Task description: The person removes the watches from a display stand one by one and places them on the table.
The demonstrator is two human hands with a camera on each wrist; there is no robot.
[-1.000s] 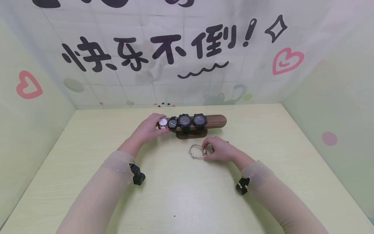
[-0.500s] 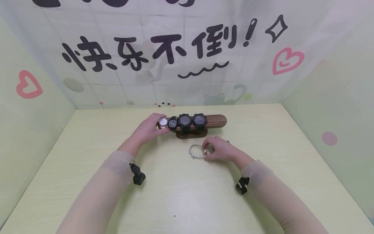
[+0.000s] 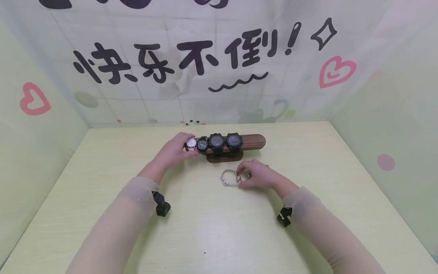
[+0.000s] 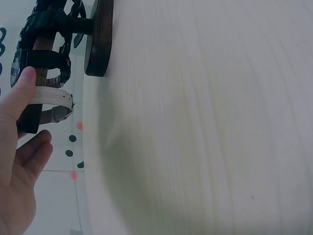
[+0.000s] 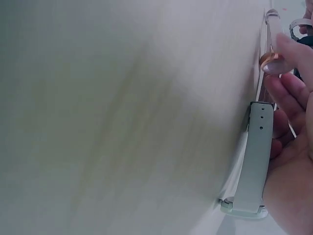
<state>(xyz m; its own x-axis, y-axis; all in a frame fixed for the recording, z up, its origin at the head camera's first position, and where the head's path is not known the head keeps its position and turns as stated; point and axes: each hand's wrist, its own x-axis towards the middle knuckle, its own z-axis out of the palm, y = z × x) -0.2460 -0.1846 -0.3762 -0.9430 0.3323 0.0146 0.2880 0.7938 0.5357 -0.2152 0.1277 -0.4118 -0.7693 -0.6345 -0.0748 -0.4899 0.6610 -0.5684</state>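
In the head view, my left hand [image 3: 178,147] grips the left end of a dark wooden watch stand [image 3: 254,142], thumb in front and fingers behind. Beside the thumb sits a white-strapped wristwatch [image 3: 191,144], then a square black watch [image 3: 202,144] and two bulky black watches [image 3: 216,141]. In front of the stand, my right hand [image 3: 256,175] pinches a small rose-gold wristwatch [image 5: 274,63] by its case. Its pale strap makes a loop extending left. In the right wrist view, a pale strap with punched holes [image 5: 258,152] runs past the palm, ending in a pale rounded piece.
A pale wood-grain table [image 3: 212,232] lies under both arms. Printed cloth walls [image 3: 191,102] enclose its back and sides. The stand's base [image 3: 224,157] rests near the back, and its right end carries no watch. Small black cameras [image 3: 161,204] are worn on the wrists.
The watch in my right hand has shifted very slightly left and turned a little. My left hand and the stand look the same.
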